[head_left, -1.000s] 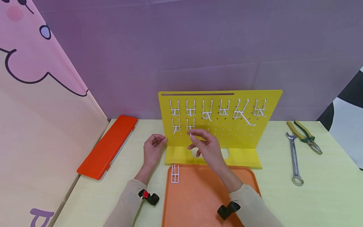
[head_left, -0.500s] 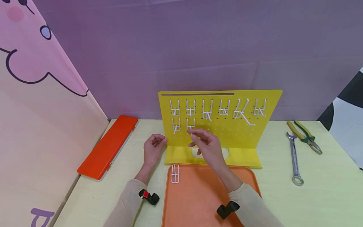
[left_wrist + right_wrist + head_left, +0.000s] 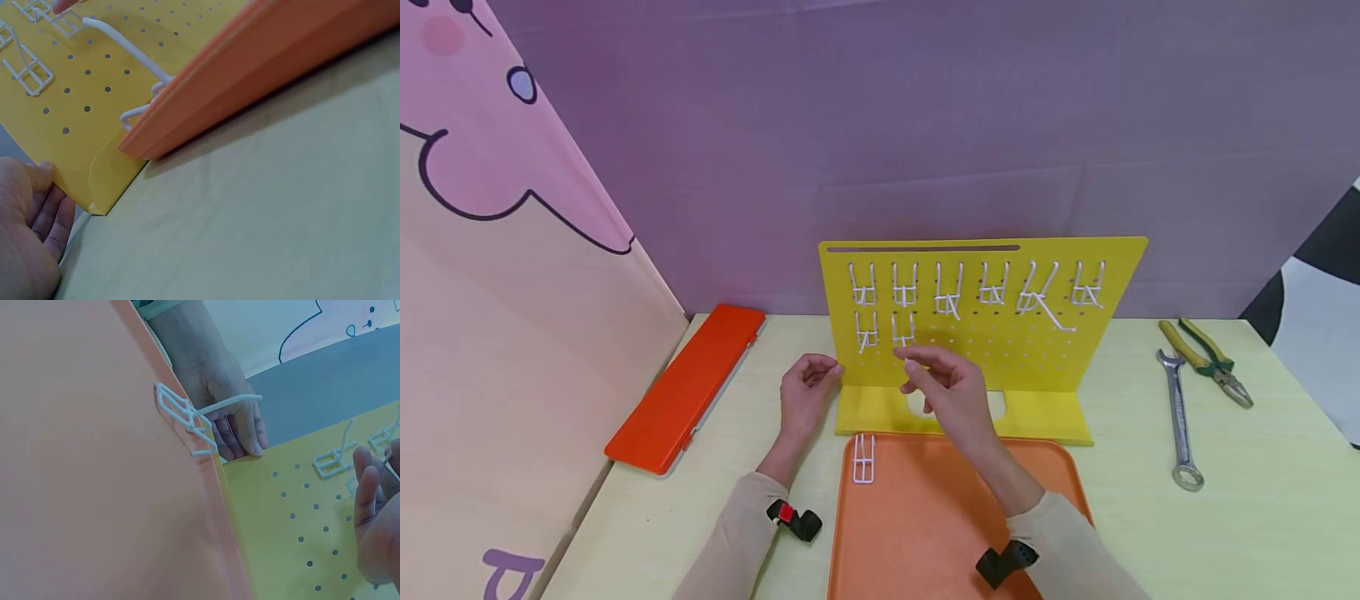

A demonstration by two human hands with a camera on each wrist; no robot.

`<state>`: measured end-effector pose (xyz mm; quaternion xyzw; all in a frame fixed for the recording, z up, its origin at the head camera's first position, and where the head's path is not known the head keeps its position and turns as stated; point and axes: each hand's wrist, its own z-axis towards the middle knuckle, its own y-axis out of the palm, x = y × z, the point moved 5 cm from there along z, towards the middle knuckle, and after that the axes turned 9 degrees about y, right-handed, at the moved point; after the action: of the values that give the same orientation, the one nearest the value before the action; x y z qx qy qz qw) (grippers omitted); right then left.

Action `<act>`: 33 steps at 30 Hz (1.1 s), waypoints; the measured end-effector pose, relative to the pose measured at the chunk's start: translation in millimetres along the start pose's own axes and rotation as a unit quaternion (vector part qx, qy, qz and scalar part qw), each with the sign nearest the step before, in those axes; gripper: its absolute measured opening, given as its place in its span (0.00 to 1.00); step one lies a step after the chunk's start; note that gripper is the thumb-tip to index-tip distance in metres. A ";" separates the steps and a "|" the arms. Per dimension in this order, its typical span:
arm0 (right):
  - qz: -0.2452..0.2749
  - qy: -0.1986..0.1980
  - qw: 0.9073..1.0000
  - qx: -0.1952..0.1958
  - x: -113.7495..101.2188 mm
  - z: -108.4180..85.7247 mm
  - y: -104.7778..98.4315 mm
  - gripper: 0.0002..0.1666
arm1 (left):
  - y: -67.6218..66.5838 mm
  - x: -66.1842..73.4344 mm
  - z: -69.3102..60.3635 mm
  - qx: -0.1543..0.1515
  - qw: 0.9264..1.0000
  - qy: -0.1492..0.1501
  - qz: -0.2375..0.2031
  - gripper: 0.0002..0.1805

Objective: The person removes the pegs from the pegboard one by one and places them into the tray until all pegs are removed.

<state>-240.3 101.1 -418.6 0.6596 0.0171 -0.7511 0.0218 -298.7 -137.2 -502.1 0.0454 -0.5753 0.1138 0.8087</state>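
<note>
Head view, change: compared with half a second ago, the held hook sits slightly more to the left on the yellow pegboard.
Right hand: thumb and forefinger pinch this hook, in the lower row.
Left hand: thumb and fingers grip the pegboard's left edge.
Hard to see: fingertips cover the hook's front end; right wrist view cuts off the right hand.
Bench: pale, carrying an orange tray with one loose hook.
Room: purple cloth behind.
</note>
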 end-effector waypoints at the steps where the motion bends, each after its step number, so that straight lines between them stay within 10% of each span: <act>1: -0.002 -0.001 1.000 0.000 -0.3 -1.1 -0.1 0.13 | 0.1 0.0 -0.1 0.001 1.000 0.001 -0.002 0.09; 19: -0.021 0.018 1.000 0.012 -4.2 -22.7 -2.6 0.08 | -0.3 -0.3 -0.4 0.002 1.000 0.003 -0.009 0.08; 33: -0.060 0.076 0.994 -0.060 14.0 -34.5 7.0 0.08 | -0.3 -0.5 -0.5 0.001 1.000 0.004 -0.006 0.08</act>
<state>-207.5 95.9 -437.0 0.7099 0.1029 -0.6965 0.0150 -298.4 -137.4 -502.7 0.0493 -0.5713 0.1100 0.8118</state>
